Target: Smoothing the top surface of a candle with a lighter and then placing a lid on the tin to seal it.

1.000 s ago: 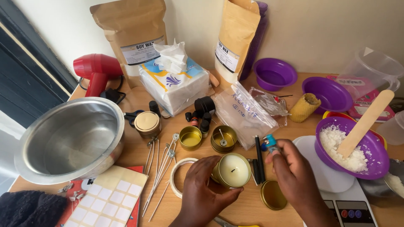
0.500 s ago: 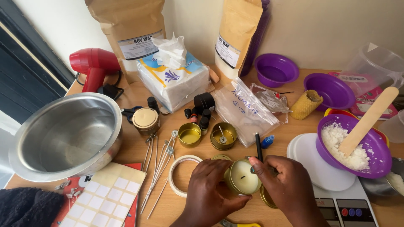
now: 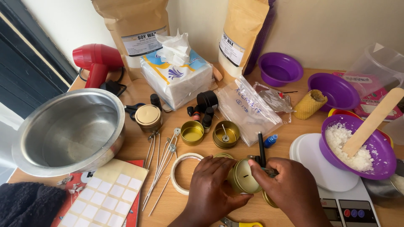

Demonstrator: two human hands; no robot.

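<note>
I see the left hand (image 3: 212,187) wrapped around a gold tin (image 3: 244,176), fingers closed on its side, the tin tipped so its flat base faces the camera. It sits low at the table's front edge, between both hands. My right hand (image 3: 290,189) has thumb and forefinger pinched together against the tin's rim; something small may be in the pinch, but I cannot tell what. A black pen (image 3: 261,149) stands just behind the tin. A tape ring (image 3: 181,174) lies just left of the left hand, with loose wicks (image 3: 162,157) beside it. Two open tins (image 3: 210,133) sit further back, one holding a wick. A steel bowl (image 3: 67,130) is well to the left. A purple bowl (image 3: 362,147) of white wax flakes with a wooden stick rests on the right, beside a white scale (image 3: 336,185).
</note>
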